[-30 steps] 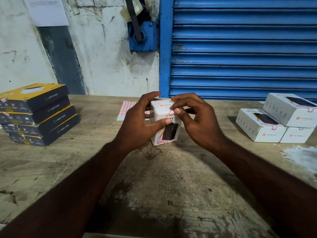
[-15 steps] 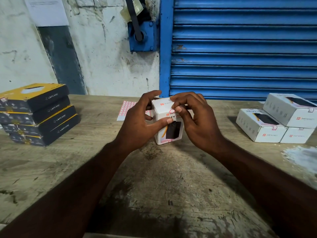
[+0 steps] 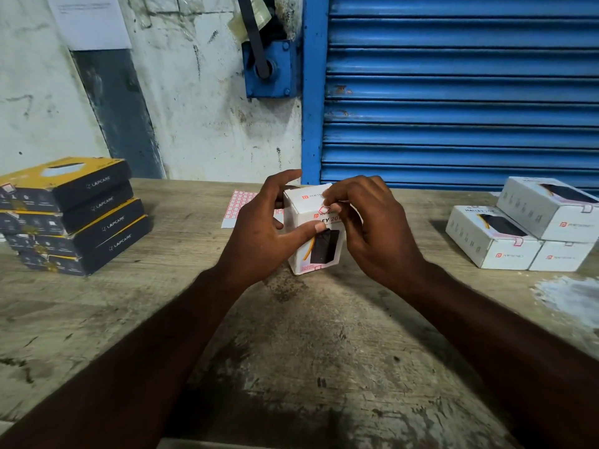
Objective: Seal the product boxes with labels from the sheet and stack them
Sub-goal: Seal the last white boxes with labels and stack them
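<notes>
One slip mid-frame could skew the seal: left hand (image 3: pixel 259 234) fingers clamp the box (image 3: pixel 312 254) while right hand (image 3: pixel 372 231) fingers pinch the label (image 3: pixel 325 209).

White box (image 3: pixel 312 251) with red logo, red-gridded label sheet (image 3: pixel 238 204), black-and-yellow boxes (image 3: pixel 69 215), blue ribbed shutter (image 3: pixel 460 92)
</notes>
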A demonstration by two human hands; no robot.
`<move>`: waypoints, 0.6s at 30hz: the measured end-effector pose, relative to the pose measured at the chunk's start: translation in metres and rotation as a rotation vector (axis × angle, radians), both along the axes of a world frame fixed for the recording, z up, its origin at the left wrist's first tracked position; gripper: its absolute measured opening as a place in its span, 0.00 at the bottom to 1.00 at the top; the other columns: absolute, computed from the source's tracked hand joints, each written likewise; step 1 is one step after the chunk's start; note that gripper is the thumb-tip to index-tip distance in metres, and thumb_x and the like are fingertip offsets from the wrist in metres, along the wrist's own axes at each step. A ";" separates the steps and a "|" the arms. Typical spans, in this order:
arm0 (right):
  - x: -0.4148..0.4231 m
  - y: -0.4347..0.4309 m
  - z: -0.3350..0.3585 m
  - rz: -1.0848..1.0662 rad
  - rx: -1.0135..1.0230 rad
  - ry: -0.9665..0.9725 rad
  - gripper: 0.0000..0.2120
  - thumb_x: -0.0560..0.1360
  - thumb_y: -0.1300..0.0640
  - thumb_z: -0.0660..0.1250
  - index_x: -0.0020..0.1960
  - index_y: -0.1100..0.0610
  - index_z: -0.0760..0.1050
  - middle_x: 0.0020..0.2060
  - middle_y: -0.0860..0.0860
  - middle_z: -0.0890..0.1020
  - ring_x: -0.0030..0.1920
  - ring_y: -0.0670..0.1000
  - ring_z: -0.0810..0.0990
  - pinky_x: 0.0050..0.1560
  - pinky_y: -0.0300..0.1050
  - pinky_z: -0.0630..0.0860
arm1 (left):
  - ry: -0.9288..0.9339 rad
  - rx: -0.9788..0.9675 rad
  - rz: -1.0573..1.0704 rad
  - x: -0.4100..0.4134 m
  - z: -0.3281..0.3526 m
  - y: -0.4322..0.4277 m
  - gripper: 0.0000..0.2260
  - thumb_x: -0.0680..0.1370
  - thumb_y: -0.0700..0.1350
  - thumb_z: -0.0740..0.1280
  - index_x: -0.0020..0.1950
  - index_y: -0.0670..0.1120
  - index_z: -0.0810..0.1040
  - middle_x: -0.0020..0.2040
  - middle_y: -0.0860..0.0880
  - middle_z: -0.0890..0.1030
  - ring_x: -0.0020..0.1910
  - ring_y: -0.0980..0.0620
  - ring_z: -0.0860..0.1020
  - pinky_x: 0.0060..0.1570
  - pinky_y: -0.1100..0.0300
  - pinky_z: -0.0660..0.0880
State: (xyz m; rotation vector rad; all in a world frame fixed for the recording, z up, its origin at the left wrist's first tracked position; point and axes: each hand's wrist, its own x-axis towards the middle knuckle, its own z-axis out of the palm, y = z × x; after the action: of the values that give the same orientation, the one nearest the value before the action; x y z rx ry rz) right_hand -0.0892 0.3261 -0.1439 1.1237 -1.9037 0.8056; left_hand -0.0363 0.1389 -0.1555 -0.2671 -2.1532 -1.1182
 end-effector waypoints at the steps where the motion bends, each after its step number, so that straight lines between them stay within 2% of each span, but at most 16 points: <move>1: 0.000 0.000 0.000 0.004 -0.007 0.004 0.07 0.80 0.63 0.63 0.54 0.60 0.79 0.50 0.53 0.82 0.52 0.53 0.76 0.50 0.50 0.72 | 0.000 0.000 0.004 0.000 0.000 0.000 0.35 0.71 0.51 0.79 0.74 0.53 0.69 0.62 0.56 0.81 0.60 0.60 0.78 0.45 0.74 0.74; 5: -0.001 -0.001 -0.002 0.021 -0.055 -0.051 0.10 0.81 0.62 0.64 0.61 0.59 0.77 0.54 0.52 0.80 0.55 0.51 0.76 0.54 0.42 0.72 | 0.000 0.022 0.013 0.000 0.001 0.000 0.34 0.71 0.50 0.80 0.74 0.52 0.69 0.61 0.55 0.81 0.59 0.61 0.78 0.46 0.75 0.73; 8: -0.006 0.000 -0.005 0.049 -0.029 -0.082 0.10 0.81 0.60 0.65 0.61 0.60 0.78 0.57 0.52 0.80 0.57 0.48 0.75 0.57 0.39 0.70 | 0.001 0.024 0.011 0.000 0.000 -0.001 0.34 0.71 0.49 0.79 0.74 0.52 0.69 0.61 0.53 0.81 0.60 0.59 0.78 0.46 0.75 0.74; 13: -0.011 0.000 -0.009 0.106 -0.114 -0.166 0.07 0.79 0.60 0.70 0.56 0.59 0.81 0.55 0.50 0.82 0.57 0.50 0.79 0.55 0.51 0.77 | -0.005 0.022 -0.011 0.000 -0.002 0.000 0.33 0.72 0.48 0.79 0.74 0.52 0.69 0.63 0.54 0.80 0.62 0.58 0.78 0.50 0.73 0.75; 18: -0.008 -0.003 -0.008 0.161 -0.215 -0.229 0.05 0.76 0.60 0.73 0.51 0.60 0.83 0.52 0.50 0.84 0.56 0.49 0.81 0.53 0.53 0.79 | 0.001 0.004 -0.012 -0.001 -0.001 -0.002 0.33 0.72 0.49 0.79 0.74 0.52 0.69 0.64 0.54 0.80 0.62 0.57 0.78 0.51 0.72 0.76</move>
State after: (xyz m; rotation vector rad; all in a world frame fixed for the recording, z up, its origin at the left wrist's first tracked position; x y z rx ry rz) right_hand -0.0973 0.3231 -0.1515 1.0977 -1.8711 1.2440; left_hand -0.0372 0.1372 -0.1569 -0.2783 -2.1508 -1.1290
